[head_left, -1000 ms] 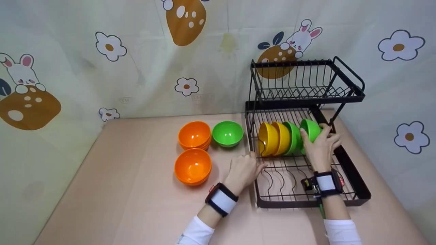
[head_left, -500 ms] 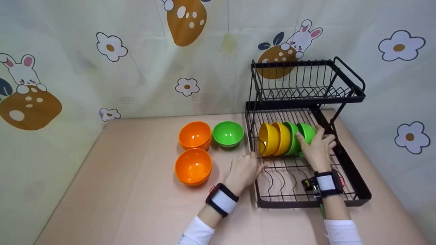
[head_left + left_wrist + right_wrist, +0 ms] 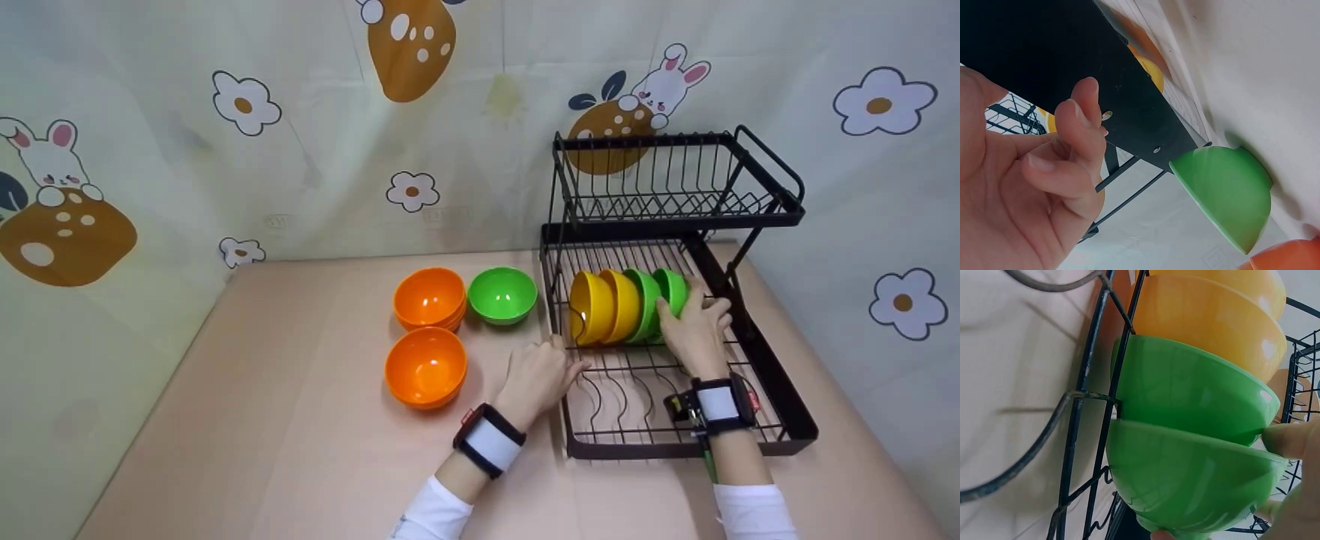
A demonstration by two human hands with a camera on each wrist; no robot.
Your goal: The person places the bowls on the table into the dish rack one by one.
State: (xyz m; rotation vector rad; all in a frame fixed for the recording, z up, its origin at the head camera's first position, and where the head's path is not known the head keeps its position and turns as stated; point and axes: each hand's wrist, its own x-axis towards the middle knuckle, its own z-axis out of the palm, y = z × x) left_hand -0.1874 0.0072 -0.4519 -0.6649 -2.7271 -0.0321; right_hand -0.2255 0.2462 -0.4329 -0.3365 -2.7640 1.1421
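My right hand [image 3: 694, 330] pinches the rightmost green bowl [image 3: 1190, 484], thumb at its rim and fingers around its outer side. That bowl stands on edge in the lower tier of the black dish rack [image 3: 682, 450]. Close beside it stand another green bowl [image 3: 1185, 391] and two yellow bowls [image 3: 591, 307], [image 3: 621, 306], all on edge in a row. My left hand [image 3: 536, 375] holds the rack's left side, thumb over the rim; in the left wrist view its curled fingers [image 3: 1081, 135] lie against the black side panel [image 3: 1089, 56].
Left of the rack, a green bowl [image 3: 502, 296] sits upright on the table [image 3: 300, 420]. Beside it are stacked orange bowls [image 3: 429, 296], with more orange bowls [image 3: 425, 367] in front. The rack's upper tier [image 3: 675, 180] overhangs the back. A patterned curtain [image 3: 315, 150] hangs behind.
My right hand has moved left with the green bowl, which now stands more upright and closer to the neighbouring green bowl. My left hand has stayed on the rack's side.
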